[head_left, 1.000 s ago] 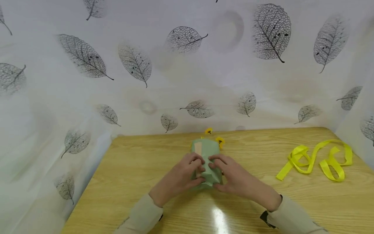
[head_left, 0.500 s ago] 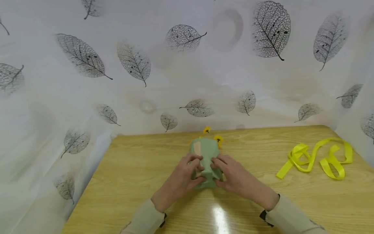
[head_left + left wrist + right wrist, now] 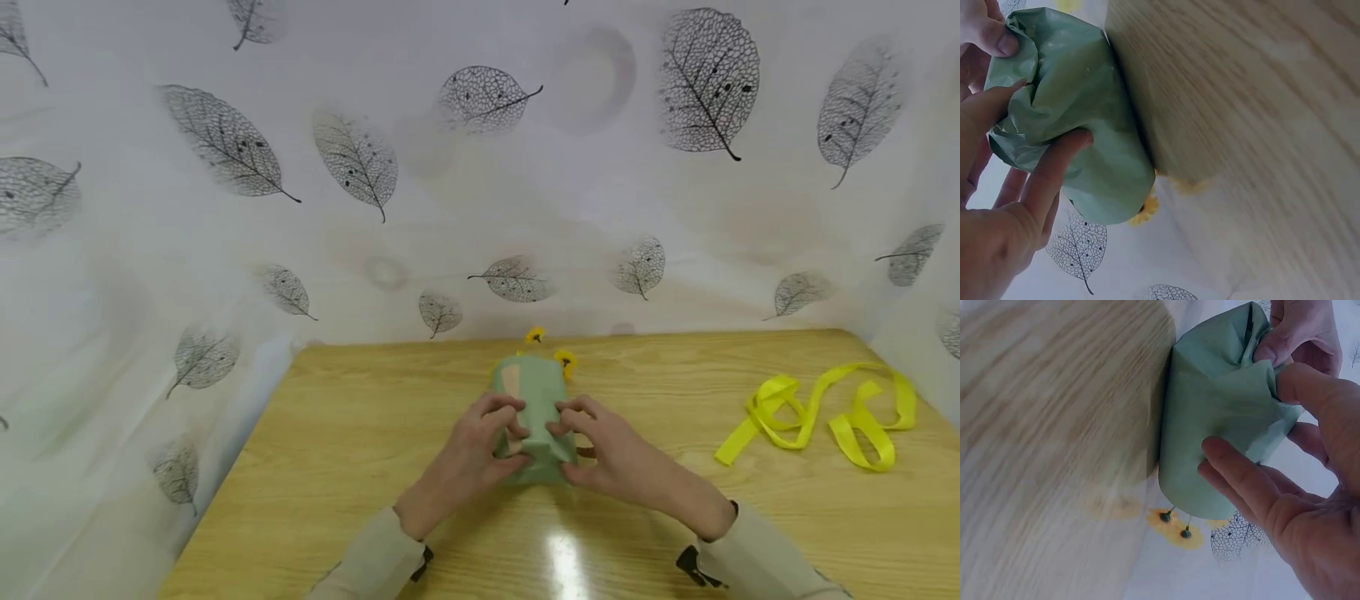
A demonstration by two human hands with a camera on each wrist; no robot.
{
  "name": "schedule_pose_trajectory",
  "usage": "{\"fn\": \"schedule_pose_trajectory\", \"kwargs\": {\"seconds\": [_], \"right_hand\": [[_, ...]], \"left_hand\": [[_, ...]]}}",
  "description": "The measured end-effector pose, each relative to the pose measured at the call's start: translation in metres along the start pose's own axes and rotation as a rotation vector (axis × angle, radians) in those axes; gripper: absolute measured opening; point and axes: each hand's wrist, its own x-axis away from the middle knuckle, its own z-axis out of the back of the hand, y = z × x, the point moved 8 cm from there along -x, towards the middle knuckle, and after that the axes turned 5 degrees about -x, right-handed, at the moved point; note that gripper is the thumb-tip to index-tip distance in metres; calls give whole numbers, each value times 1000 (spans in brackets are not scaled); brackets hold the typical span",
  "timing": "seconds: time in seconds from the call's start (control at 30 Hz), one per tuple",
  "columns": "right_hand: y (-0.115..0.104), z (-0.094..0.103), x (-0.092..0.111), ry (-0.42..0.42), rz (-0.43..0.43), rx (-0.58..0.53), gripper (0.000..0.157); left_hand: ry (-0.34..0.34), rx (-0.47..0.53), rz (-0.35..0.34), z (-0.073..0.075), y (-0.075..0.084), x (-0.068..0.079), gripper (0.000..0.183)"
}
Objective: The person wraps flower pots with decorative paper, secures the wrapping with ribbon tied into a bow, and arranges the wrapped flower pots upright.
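We grip a green package point(image 3: 543, 393) midway across the desk point(image 3: 360, 417), its long axis running toward the far edge.
Its smooth end points at that edge, yellow flowers point(image 3: 566, 362) just beyond; its crumpled end faces us. Our left hand point(image 3: 474, 442) and right hand point(image 3: 613, 448) both clasp that folded end, thumbs and fingers curled. A yellow ribbon point(image 3: 808, 417) lies in loose loops on the desk's right side.
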Motion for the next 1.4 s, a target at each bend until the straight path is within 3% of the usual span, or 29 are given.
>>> {"fn": "schedule_pose_trajectory", "kwargs": {"seconds": [0.23,0.53,0.67,0.77,0.87,1.17,1.27,1.4], "right_hand": [[-2,8,9,22,-57,-33,33],[-3,9,24,3,-142,-148,33],[-4,12,23,20,-117,-132,33],[-4,13,23,30,-114,-111,34],[-3,12,23,37,-117,-99,35],[-5,12,27,54,-112,-112,38],[-3,14,29,21,-114,-135,35],[5,21,37,-83,-155,-172,35]], "left_hand": [[-6,87,18,-9,7,-2,26],[-131,159,-7,-14,16,1,19],[-157,52,-97,-8,21,-3,15],[-108,-148,-196,-3,29,-7,15],[-70,-248,-254,0,34,-8,17],[-87,-192,-330,-4,41,-6,23],[-63,-210,-345,-3,42,-5,24],[-36,-222,-353,-3,44,-5,21]]}}
